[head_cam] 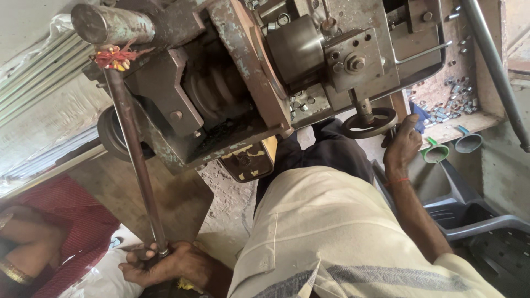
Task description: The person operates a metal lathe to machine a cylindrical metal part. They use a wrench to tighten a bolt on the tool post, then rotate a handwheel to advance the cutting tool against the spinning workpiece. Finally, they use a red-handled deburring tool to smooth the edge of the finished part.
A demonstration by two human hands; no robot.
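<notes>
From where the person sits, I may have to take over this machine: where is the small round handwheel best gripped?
Grip the handwheel by its rim on the outer side, the side away from the machine body, as the right hand does now. The ring is thin enough to close fingers round, and that side is open, while the shaft and block above crowd the other. The left hand holds the long lever.

grey plastic chair (475,221), loose metal nuts (450,105), green cup (436,153)

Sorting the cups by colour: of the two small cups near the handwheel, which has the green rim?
The cup nearer the hand; the other cup, farther right, is grey.
</notes>
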